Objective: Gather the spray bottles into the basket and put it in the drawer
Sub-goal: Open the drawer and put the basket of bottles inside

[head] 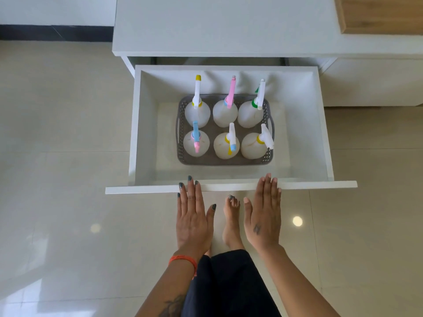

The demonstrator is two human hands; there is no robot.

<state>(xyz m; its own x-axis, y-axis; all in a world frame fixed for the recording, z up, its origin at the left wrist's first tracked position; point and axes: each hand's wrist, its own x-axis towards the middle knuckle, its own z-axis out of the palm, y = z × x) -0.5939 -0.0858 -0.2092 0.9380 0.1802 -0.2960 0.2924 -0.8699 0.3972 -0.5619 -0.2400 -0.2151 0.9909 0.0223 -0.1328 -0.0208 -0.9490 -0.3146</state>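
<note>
A grey perforated basket (211, 160) sits on the floor of the open white drawer (320, 124). Several white spray bottles stand upright in it in two rows, among them one with a pink trigger (225, 113) and one with a blue and pink trigger (196, 143). My left hand (193, 216) and my right hand (263, 216) are flat with straight fingers, their fingertips lying over the top edge of the drawer front (142, 189). Neither hand holds anything.
The drawer belongs to a low white cabinet (206, 26) with a wooden board (380, 12) on top at the right. Glossy beige floor tiles (57, 156) surround it. My bare foot (232, 223) stands just in front of the drawer.
</note>
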